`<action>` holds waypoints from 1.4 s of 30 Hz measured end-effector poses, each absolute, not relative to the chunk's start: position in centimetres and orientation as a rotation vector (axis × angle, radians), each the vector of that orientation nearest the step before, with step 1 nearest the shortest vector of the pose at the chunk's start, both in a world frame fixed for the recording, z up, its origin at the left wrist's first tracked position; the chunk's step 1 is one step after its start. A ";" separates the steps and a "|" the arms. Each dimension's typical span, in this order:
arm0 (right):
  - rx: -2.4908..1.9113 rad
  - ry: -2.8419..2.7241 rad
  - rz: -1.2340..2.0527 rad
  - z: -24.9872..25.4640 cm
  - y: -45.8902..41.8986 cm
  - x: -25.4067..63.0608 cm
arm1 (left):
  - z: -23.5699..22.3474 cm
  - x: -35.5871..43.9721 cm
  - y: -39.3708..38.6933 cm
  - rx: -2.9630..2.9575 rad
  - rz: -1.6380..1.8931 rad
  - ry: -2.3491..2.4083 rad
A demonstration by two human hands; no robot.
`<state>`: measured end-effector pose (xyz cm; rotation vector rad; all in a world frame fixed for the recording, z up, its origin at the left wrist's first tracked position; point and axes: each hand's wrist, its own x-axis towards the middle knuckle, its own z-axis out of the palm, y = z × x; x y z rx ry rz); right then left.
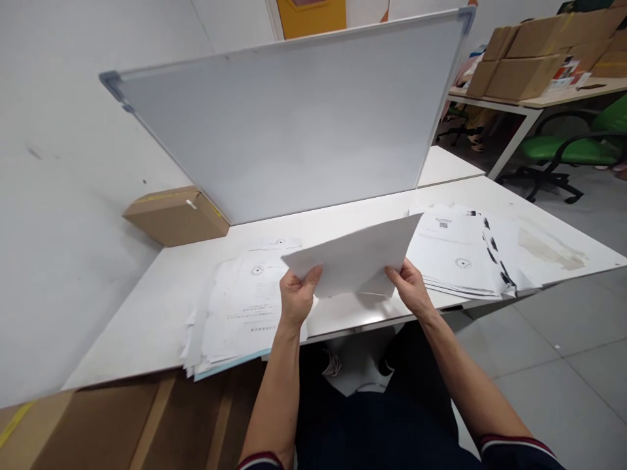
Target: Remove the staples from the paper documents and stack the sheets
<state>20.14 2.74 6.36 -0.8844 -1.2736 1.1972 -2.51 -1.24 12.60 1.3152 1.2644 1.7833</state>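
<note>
Between my two hands I hold a stack of white paper point(360, 254) just above the desk's front part, its face towards me blank. My left hand point(298, 297) grips the left edge with the thumb on top. My right hand point(410, 286) pinches the right edge the same way. How many sheets are in the grip I cannot tell. Left of my left hand lies a pile of printed papers point(245, 303), with a pale blue sheet at its bottom. Beyond my right hand is another paper pile point(450, 251) with black smudges along its right side.
A whiteboard point(304, 124) stands at the back of the white desk point(147, 333). A cardboard box point(179, 215) sits at the back left, and large cartons point(112, 424) stand below the front left edge. Farther right are a green chair point(573, 150) and a table with boxes point(524, 75).
</note>
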 end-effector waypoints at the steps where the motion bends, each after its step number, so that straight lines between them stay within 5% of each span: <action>1: -0.889 -1.278 1.224 5.8 2.8 20.1 | 12.3 -2.5 -1.2 1.296 1.759 1.269; 7: -1.051 -1.499 1.127 5.7 3.1 21.1 | 11.8 -2.5 -1.0 1.146 1.835 1.189; 13: -1.188 -2.135 0.422 15.0 1.9 24.5 | 10.5 -5.0 -0.6 1.002 1.827 1.161; 21: -1.284 -2.559 -0.115 19.8 0.1 24.5 | 8.0 -6.5 -1.8 1.548 1.237 1.647; 27: -1.356 -2.666 -0.005 17.8 0.2 23.6 | 4.9 -5.6 -1.6 1.471 0.953 1.457; 34: -1.329 -2.513 0.239 19.1 -0.1 25.9 | 7.1 -5.9 -0.9 1.388 1.281 1.513; 42: -1.279 -2.096 1.466 13.6 -0.2 27.2 | 9.1 -6.0 1.2 1.309 1.403 1.524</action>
